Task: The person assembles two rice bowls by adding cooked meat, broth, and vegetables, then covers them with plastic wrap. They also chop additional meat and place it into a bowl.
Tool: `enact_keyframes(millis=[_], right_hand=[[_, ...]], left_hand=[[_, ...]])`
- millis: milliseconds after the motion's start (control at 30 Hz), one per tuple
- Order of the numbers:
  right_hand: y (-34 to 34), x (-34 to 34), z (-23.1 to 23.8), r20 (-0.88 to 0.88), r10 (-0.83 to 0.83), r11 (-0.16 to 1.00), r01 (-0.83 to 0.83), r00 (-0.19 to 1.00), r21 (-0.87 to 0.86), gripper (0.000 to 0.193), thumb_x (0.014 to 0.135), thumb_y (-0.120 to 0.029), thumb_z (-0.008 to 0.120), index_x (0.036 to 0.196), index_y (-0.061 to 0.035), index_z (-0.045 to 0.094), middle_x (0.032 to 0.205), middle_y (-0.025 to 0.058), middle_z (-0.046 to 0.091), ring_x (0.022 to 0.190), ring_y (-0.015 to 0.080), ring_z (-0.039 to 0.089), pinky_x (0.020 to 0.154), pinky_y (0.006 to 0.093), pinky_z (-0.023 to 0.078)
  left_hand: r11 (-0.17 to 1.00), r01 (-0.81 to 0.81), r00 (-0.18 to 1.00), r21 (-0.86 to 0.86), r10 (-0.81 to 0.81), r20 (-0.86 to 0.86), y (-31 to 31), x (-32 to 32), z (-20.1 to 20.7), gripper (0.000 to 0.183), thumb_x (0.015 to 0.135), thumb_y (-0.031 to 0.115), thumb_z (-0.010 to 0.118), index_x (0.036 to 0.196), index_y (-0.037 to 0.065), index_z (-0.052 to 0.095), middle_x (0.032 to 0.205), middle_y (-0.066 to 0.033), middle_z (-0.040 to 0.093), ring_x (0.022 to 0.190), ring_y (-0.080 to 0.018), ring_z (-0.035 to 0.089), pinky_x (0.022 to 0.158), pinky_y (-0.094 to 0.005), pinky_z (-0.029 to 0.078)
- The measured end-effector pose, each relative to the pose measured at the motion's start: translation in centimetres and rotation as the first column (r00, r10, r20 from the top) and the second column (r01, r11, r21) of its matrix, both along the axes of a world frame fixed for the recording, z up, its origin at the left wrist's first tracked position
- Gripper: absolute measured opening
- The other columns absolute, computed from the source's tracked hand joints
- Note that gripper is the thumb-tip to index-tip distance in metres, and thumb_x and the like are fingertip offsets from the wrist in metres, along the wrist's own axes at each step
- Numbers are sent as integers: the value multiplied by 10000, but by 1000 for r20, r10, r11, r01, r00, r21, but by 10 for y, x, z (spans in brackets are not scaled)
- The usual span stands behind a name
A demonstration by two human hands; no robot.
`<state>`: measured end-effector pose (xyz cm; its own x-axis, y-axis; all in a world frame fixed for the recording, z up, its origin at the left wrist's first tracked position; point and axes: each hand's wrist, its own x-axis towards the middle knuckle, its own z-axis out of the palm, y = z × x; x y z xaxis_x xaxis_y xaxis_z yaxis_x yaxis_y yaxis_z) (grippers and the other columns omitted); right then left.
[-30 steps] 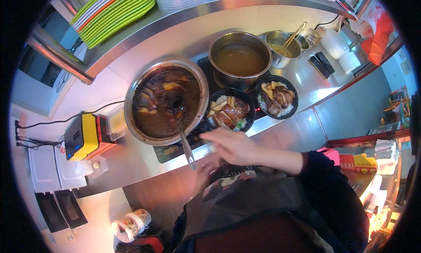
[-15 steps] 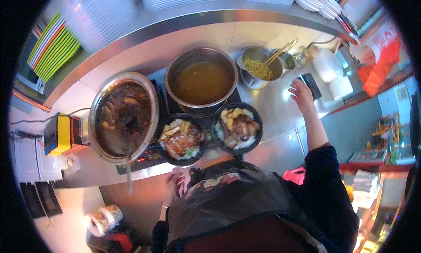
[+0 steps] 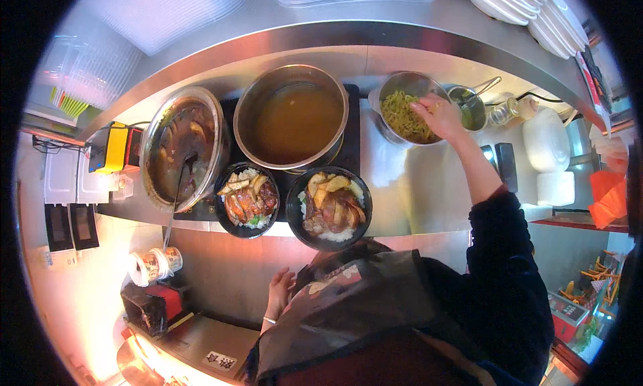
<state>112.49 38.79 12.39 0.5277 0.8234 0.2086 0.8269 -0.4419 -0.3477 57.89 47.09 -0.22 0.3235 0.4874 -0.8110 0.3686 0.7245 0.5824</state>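
Note:
My right hand [image 3: 440, 120] reaches over the right rim of a small metal pot [image 3: 386, 129] of shredded green vegetables [image 3: 405, 116]. Its fingers are drawn together above the shreds; what they hold, if anything, is hidden. The chopsticks seen in this pot earlier do not show now. Beside my apron, below the counter edge, my left hand [image 3: 278, 289] hangs empty with fingers loosely apart. Two black bowls stand at the counter's front edge: the left bowl [image 3: 226, 226] and the right bowl [image 3: 295, 230] both hold rice, sliced glazed meat and pale pieces.
A large pot of brown broth [image 3: 289, 121] stands behind the bowls. Left of it, a wide pot of dark stew [image 3: 181, 155] has a ladle [image 3: 178, 193] sticking out. A smaller metal container [image 3: 473, 111] and white foam boxes [image 3: 546, 141] sit right. A metal shelf [image 3: 375, 34] overhangs the back.
My right hand has moved from above the counter on the right to over the pot of green shreds. The view has shifted; my left hand stays low, empty.

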Motion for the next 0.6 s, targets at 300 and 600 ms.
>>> enact_keyframes(millis=[300, 600], right_hand=[[2, -13, 0, -793, 3, 943, 263, 609, 205, 280, 883, -282, 504, 840, -7, 534, 685, 54, 573, 510, 104, 559, 452, 232, 452], [5, -6, -40, -877, -26, 568, 729, 481, 383, 362, 882, -360, 493, 761, -19, 482, 669, 103, 564, 534, 185, 609, 439, 254, 493]], left_hand=[[1000, -14, 998, 14, 15, -63, -20, -8, -34, 323, 852, 128, 518, 1159, 36, 478, 916, -59, 589, 685, -111, 537, 572, -222, 427], [995, -96, 994, 15, 97, -60, -22, -10, -37, 315, 854, 141, 523, 1148, 36, 478, 872, -47, 599, 651, -90, 512, 540, -215, 423]])
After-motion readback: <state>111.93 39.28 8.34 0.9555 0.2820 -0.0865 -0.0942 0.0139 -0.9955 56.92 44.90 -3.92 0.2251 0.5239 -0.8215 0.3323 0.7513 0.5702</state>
